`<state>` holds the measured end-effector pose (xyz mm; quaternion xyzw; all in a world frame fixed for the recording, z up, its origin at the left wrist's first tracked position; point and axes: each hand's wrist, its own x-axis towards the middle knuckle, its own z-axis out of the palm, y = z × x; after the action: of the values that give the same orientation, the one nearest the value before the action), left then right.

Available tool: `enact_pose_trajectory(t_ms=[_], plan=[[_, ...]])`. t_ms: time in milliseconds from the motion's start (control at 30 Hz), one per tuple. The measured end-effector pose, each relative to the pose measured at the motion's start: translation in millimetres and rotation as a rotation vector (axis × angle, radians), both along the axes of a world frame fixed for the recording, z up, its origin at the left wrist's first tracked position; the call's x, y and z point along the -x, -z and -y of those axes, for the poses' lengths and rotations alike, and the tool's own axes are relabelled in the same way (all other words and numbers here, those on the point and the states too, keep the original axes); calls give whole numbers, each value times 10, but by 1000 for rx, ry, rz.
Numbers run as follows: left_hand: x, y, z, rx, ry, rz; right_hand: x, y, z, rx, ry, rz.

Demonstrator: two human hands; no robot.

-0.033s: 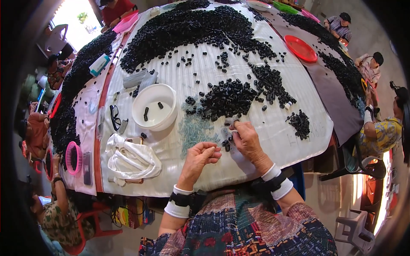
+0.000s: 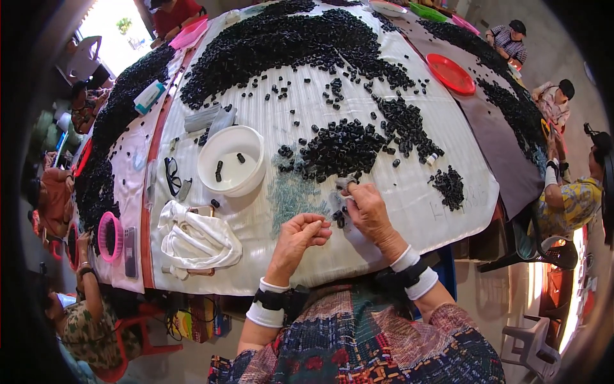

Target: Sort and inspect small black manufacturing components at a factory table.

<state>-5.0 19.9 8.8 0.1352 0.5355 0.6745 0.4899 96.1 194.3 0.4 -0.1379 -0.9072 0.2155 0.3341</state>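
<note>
Over the cloth near the table's front edge, my left hand [image 2: 297, 242] is closed, thumb pressed to curled fingers; anything between them is too small to see. My right hand [image 2: 368, 208] is also closed, with a greyish bit [image 2: 345, 183] at its fingertips that I cannot make out. A few black plastic pieces [image 2: 339, 219] lie just beneath it. Ahead is a heap of short, black, tube-like pieces [image 2: 339, 150]. Many fine, pale blue-green translucent bits [image 2: 291, 201] are scattered beyond my left hand. To the right lies a small pile of thinner black parts [image 2: 446, 187].
A white bucket [image 2: 231, 161] holds a few black pieces. Near it lie eyeglasses [image 2: 172, 176] and a bunched white cloth [image 2: 195, 240]. A far larger black heap [image 2: 281, 41] covers the table's back. A red tray [image 2: 450, 73] stands right; other people sit along both sides.
</note>
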Motion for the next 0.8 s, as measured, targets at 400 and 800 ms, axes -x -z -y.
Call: enact_pose_trajectory(t_ms=[400,800], plan=[[25,-165,-6,-9,-17,100,186,-39,107,-63,7,118],[74,-138,-308,-146,-118,99,8,-411,194,483,-247,10]])
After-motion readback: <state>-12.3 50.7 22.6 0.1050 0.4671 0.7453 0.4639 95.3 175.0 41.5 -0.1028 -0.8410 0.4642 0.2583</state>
